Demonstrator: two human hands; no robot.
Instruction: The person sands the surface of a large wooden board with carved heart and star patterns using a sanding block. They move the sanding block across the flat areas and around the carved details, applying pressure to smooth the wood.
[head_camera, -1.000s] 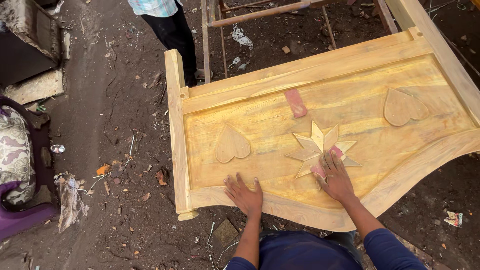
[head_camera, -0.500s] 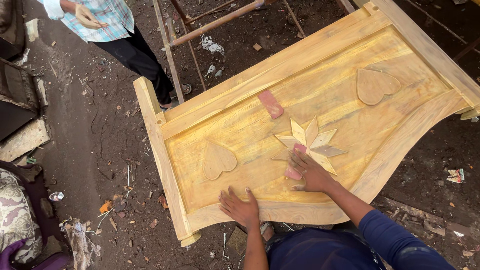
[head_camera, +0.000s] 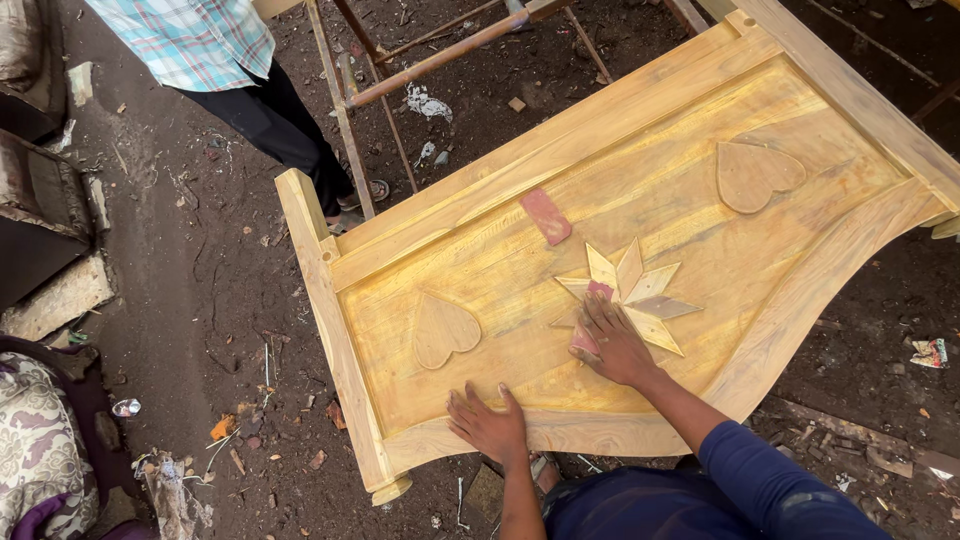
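Now the sandpaper (head_camera: 590, 318) lies pressed under the right hand (head_camera: 612, 342).

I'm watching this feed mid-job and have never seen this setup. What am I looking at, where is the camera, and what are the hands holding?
There is no machine here: a person works with two bare hands, and the one camera sits on their head, looking down. Below lies a carved wooden panel with two raised hearts and a star in the middle. The left hand lies flat on the panel's near edge. The right hand presses a reddish piece of sandpaper against the star. A second reddish piece lies loose higher up. The legs at top left belong to another person standing on the littered dirt ground.
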